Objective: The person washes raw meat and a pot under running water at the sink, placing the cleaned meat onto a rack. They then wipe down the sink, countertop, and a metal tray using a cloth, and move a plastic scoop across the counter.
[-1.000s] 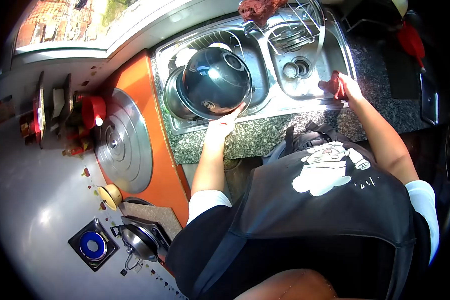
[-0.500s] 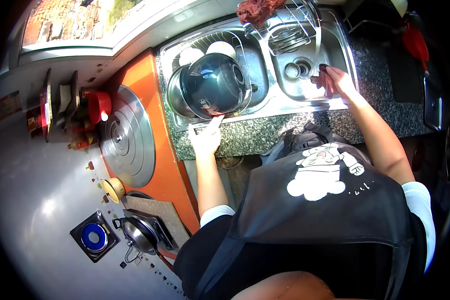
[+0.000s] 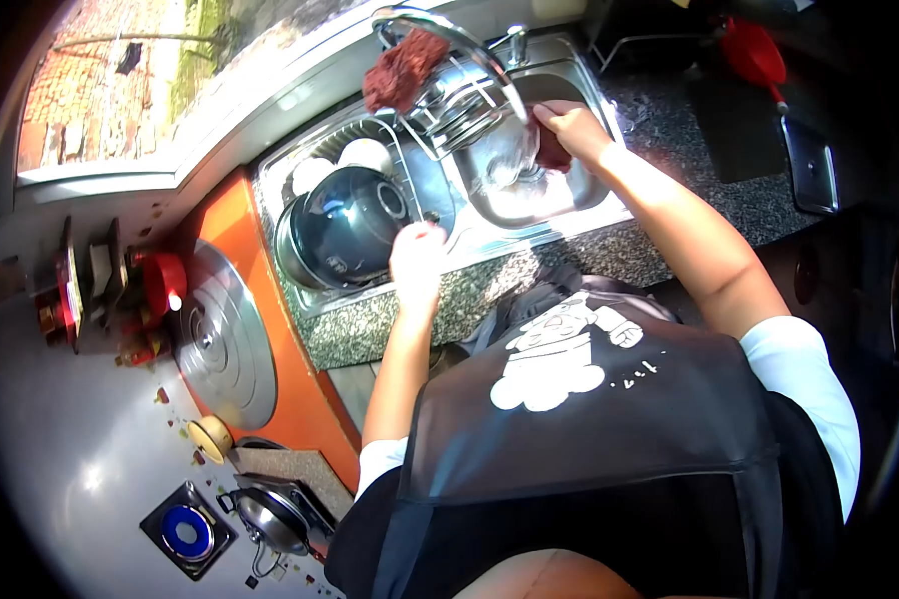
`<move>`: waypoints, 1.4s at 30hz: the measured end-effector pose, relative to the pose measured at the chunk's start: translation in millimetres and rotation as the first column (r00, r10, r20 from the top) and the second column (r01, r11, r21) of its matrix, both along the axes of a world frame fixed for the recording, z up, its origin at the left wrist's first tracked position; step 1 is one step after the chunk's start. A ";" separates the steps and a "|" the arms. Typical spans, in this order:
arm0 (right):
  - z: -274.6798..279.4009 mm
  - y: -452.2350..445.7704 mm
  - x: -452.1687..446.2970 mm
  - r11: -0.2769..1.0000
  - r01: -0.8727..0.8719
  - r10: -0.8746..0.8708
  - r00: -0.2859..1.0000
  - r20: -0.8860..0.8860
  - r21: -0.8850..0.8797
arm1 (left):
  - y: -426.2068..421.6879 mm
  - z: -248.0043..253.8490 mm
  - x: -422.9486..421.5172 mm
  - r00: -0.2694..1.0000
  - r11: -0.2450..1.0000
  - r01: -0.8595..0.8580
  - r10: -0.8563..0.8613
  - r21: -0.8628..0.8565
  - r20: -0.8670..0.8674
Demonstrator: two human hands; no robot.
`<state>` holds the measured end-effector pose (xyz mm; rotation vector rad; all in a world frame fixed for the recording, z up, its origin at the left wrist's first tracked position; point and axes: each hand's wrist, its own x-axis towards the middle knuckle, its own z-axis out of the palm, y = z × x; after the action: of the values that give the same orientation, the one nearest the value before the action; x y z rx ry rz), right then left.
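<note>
A dark red cloth [image 3: 552,150] hangs from my right hand [image 3: 567,125], whose fingers are closed on it over the right sink basin [image 3: 579,205]. Water from the curved faucet [image 3: 469,45] runs beside the cloth. Near the sink's front edge, my left hand [image 3: 418,255] is beside a dark glossy bowl [image 3: 352,222]; its fingers are partly hidden and blurred. The bowl leans in a wire dish rack [image 3: 400,165] in the left basin, against a metal pot [image 3: 292,250] and white dishes [image 3: 366,157].
Another reddish cloth [image 3: 406,70] hangs by the faucet. A wire rack [image 3: 461,108] spans the basins. A red pan [image 3: 752,52] and a dark tray [image 3: 809,165] are at the right. A round metal lid [image 3: 225,334] rests on the orange counter [image 3: 295,374].
The view has shifted, so the sink appears further left. My right hand has moved the cloth toward the faucet stream. My left hand has come away from the bowl's lower rim toward its right side.
</note>
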<state>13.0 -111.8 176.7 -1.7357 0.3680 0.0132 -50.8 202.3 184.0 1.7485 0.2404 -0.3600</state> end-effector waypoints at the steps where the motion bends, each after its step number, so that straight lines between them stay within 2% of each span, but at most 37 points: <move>1: 16.5 2.2 -0.1 0.999 0.012 -0.011 1.000 -0.020 0.051 | -23.7 -9.1 8.4 0.984 0.976 0.146 -0.126 -0.164 0.122; 2: 26.3 0.9 0.7 0.960 0.008 0.032 0.990 -0.138 0.281 | -50.9 -3.0 24.7 0.955 0.944 0.289 -0.273 -0.156 0.119; 3: 24.0 -1.5 1.4 0.980 -0.066 0.084 0.992 -0.090 0.187 | -70.3 -23.7 41.3 0.936 0.918 0.353 -0.342 -0.183 0.089; 4: 21.3 -4.0 2.2 0.987 -0.136 0.140 0.989 -0.051 0.087 | -96.2 -34.0 55.0 0.913 0.925 0.378 -0.367 -0.037 0.177; 5: 25.4 -1.1 2.0 0.975 -0.145 0.154 0.987 -0.042 0.167 | -119.7 -39.1 67.4 0.813 0.899 0.325 -0.424 0.294 0.399; 6: 20.7 -5.2 3.2 0.974 -0.220 0.220 0.975 0.017 0.054 | -137.5 -41.1 77.3 0.694 0.833 0.152 -0.473 0.532 0.543; 7: 22.6 -5.1 2.5 0.970 -0.238 0.236 0.971 0.043 0.049 | -150.7 -32.5 94.5 0.756 0.823 0.367 -0.536 0.434 0.376; 8: 23.8 -4.5 1.3 0.965 -0.257 0.254 0.965 0.067 0.044 | -155.2 -24.4 96.9 0.788 0.829 0.419 -0.535 0.370 0.305; 9: 32.2 -10.2 0.4 0.935 -0.291 0.303 0.952 0.032 -0.203 | -161.0 -4.4 98.0 0.815 0.835 0.459 -0.532 0.305 0.230; 10: 34.3 -15.7 -0.6 0.912 -0.288 0.301 0.954 -0.001 -0.291 | -161.5 -9.0 102.9 0.849 0.853 0.490 -0.513 0.179 0.125; 12: 30.0 -26.7 -1.1 0.847 -0.331 0.357 0.934 -0.016 -0.415 | -160.2 -15.3 108.7 0.827 0.812 0.532 -0.559 0.240 0.061; 13: 28.2 -28.5 -0.7 0.829 -0.336 0.395 0.918 0.041 -0.447 | -159.0 -22.3 104.7 0.816 0.834 0.483 -0.539 0.266 0.209; 14: 25.8 -26.8 -1.5 0.809 -0.342 0.434 0.896 0.095 -0.478 | -160.9 -28.8 101.3 0.773 0.846 0.511 -0.529 0.150 0.349; 15: 25.8 -21.9 -4.3 0.789 -0.348 0.474 0.868 0.144 -0.506 | -164.5 -8.1 93.9 0.817 0.859 0.484 -0.512 0.166 0.266; 16: 37.0 -15.3 -9.5 0.699 -0.306 0.493 0.861 0.126 -0.647 | -167.4 10.8 87.9 0.854 0.870 0.457 -0.487 0.184 0.181; 18: 19.1 -11.4 0.8 0.730 -0.308 0.455 0.885 0.098 -0.610 | -163.9 -15.4 87.2 0.882 0.911 0.383 -0.409 0.150 0.235; 20: 37.0 -9.3 2.6 0.783 -0.409 0.433 0.899 -0.060 -0.468 | -154.5 -54.2 90.7 0.893 0.929 0.357 -0.371 0.100 0.256; 21: 43.1 -8.6 1.6 0.806 -0.448 0.427 0.893 -0.143 -0.388 | -144.9 -85.7 93.5 0.894 0.915 0.372 -0.398 0.156 0.207; 22: 41.4 -9.2 1.0 0.833 -0.413 0.401 0.909 -0.111 -0.369 | -137.4 -92.1 89.8 0.832 0.841 0.391 -0.496 0.373 0.247; 24: 34.4 -14.9 -0.7 0.879 -0.344 0.349 0.936 -0.046 -0.330 | -119.5 -139.8 86.6 0.764 0.803 0.425 -0.566 0.418 0.311; 26: 1.7 -22.1 4.4 0.849 -0.385 0.396 0.917 -0.047 -0.362 | -126.8 -115.8 79.3 0.919 0.940 0.341 -0.336 0.013 0.208; 27: -0.6 -23.7 3.3 0.846 -0.404 0.416 0.908 -0.043 -0.348 | -134.0 -98.2 76.5 0.965 0.950 0.253 -0.234 -0.186 0.115; 29: 0.9 -19.3 -1.9 0.852 -0.426 0.435 0.899 -0.039 -0.304 | -149.3 -64.9 77.5 0.962 0.954 0.266 -0.254 -0.142 0.097; 30: -11.6 -14.2 -4.7 0.852 -0.406 0.441 0.897 0.035 -0.329 | -155.7 -52.8 76.4 0.961 0.955 0.272 -0.263 -0.120 0.087; 32: -19.3 -4.6 -8.6 0.827 -0.440 0.508 0.851 0.134 -0.349 | -164.4 -35.1 71.3 0.969 0.928 0.234 -0.248 -0.290 -0.009; 33: -22.1 -2.0 -7.7 0.828 -0.395 0.477 0.869 0.130 -0.399 | -163.0 -25.0 71.1 0.974 0.950 0.214 -0.225 -0.228 -0.026; 34: -24.4 -5.0 -4.8 0.857 -0.397 0.441 0.895 0.069 -0.327 | -161.3 -19.8 72.6 0.979 0.967 0.192 -0.201 -0.165 -0.041; 36: -23.5 -12.8 1.7 0.908 -0.379 0.374 0.925 -0.061 -0.178 | -157.5 -35.2 71.8 0.962 0.981 -0.007 0.060 -0.195 0.266; 37: -16.6 -18.0 4.9 0.953 -0.295 0.280 0.947 -0.157 -0.077 | -151.7 -28.0 69.0 0.996 0.912 -0.076 0.085 -0.402 0.006; 38: -20.9 -18.4 4.5 0.955 -0.298 0.295 0.947 -0.130 -0.003 | -150.0 -30.0 68.9 0.993 0.920 -0.100 0.116 -0.379 0.019; 40: -15.6 -14.4 3.5 0.942 -0.305 0.317 0.945 -0.075 0.142 | -147.1 -47.3 73.4 0.972 0.986 0.000 0.039 -0.166 0.230; 41: -12.2 -14.1 -2.5 0.874 -0.440 0.454 0.891 -0.025 0.209 | -144.3 -55.7 70.6 0.995 0.983 0.068 -0.055 -0.171 0.078; 42: -24.3 -7.6 -3.0 0.866 -0.489 0.474 0.870 0.137 0.103 | -149.4 -32.9 68.8 0.986 0.973 0.133 -0.149 -0.187 -0.076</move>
<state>10.0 -119.4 152.4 -1.6455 -0.1546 0.3008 18.1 52.9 151.1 1.5749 0.1430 -0.5483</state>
